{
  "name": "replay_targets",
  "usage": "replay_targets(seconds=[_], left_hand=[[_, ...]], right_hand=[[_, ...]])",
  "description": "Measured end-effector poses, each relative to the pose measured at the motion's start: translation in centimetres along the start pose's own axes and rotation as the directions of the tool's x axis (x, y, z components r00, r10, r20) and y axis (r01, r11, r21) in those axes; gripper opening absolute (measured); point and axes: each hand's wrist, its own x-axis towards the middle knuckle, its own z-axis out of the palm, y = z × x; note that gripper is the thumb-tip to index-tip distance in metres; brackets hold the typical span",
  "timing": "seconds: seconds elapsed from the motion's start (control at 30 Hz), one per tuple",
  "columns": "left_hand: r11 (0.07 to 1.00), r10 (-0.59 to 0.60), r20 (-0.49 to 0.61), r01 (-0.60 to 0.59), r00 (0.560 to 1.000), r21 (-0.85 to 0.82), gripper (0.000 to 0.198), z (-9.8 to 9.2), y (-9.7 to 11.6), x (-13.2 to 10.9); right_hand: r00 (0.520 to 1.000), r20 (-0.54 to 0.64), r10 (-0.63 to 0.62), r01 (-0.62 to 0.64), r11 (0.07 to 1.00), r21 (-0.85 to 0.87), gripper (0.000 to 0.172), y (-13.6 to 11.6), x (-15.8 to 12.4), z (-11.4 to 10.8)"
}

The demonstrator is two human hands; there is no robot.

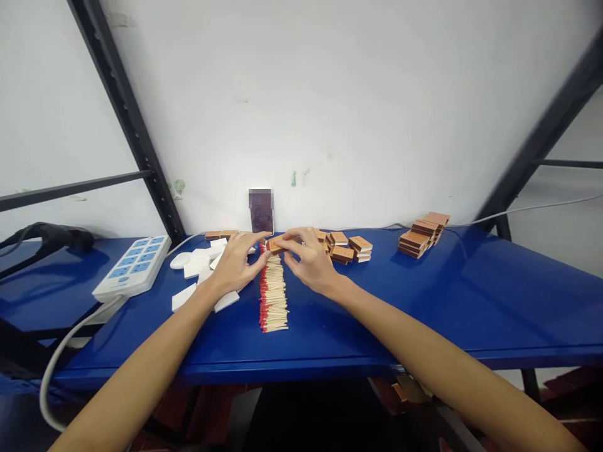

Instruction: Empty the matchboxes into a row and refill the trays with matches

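Both my hands meet over the far end of a long row of red-tipped matches (274, 295) lying on the blue table (424, 307). My left hand (238, 258) and my right hand (309, 258) pinch a small brown matchbox (276, 245) between their fingertips, just above the matches. White inner trays (200, 263) lie scattered under and beside my left hand. Brown matchboxes (347, 247) are piled just behind my right hand.
A stack of brown matchboxes (421, 233) sits at the back right. A white power strip (133, 265) with its cable lies at the left. A dark phone (261, 212) leans on the white wall. Black diagonal shelf struts frame both sides.
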Motion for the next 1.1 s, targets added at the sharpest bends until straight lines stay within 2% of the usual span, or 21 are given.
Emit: replay_targets(seconds=[0.1,0.17,0.2,0.33,0.4,0.43,0.5,0.63,0.77,0.97,1.1], left_hand=[[1.0,0.031,-0.017,-0.031,0.999,-0.005,0.031,-0.1,-0.1,0.0],[0.999,0.038,-0.026,-0.037,0.999,0.009,0.032,-0.2,-0.2,0.1],[0.999,0.043,-0.026,-0.042,0.999,0.019,0.032,-0.2,-0.4,0.1],[0.994,0.103,-0.022,-0.102,0.994,0.043,0.034,-0.3,-0.9,0.0],[0.991,0.129,-0.009,-0.128,0.992,0.038,0.035,-0.3,-1.0,0.0],[0.991,0.133,0.003,-0.133,0.991,0.03,0.035,-0.2,-1.0,0.0],[0.993,0.117,0.033,-0.117,0.993,0.01,0.037,-0.2,-0.9,0.0],[1.0,0.025,0.106,-0.025,0.994,-0.001,0.032,-0.2,-0.7,0.1],[1.0,-0.03,0.212,0.029,0.977,0.011,0.034,-0.3,-0.9,0.1],[0.998,-0.004,0.286,-0.013,0.958,0.055,0.035,-0.2,-1.7,-0.3],[0.998,0.027,0.311,-0.043,0.95,0.044,0.035,0.0,-2.0,-0.5]], right_hand=[[0.997,-0.012,0.075,-0.075,0.997,0.026,0.038,-0.1,0.1,-0.5],[0.977,0.042,0.208,-0.212,0.967,0.139,0.052,-0.1,0.4,-0.9],[0.953,0.092,0.287,-0.301,0.928,0.221,0.053,0.0,0.5,-1.0],[0.801,0.322,0.504,-0.596,0.621,0.51,0.034,0.9,0.9,-0.6],[0.746,0.379,0.548,-0.656,0.509,0.557,0.031,1.3,1.0,0.0],[0.732,0.389,0.559,-0.669,0.484,0.564,0.029,1.4,1.0,0.2],[0.737,0.377,0.561,-0.663,0.492,0.563,0.025,1.6,0.9,0.4],[0.779,0.346,0.523,-0.619,0.552,0.559,0.019,1.6,0.7,0.2],[0.802,0.361,0.477,-0.596,0.593,0.542,0.017,1.6,0.6,-0.2],[0.818,0.417,0.397,-0.569,0.668,0.48,0.013,1.7,0.4,-0.4],[0.846,0.415,0.335,-0.498,0.775,0.39,0.013,1.6,0.2,-0.8]])
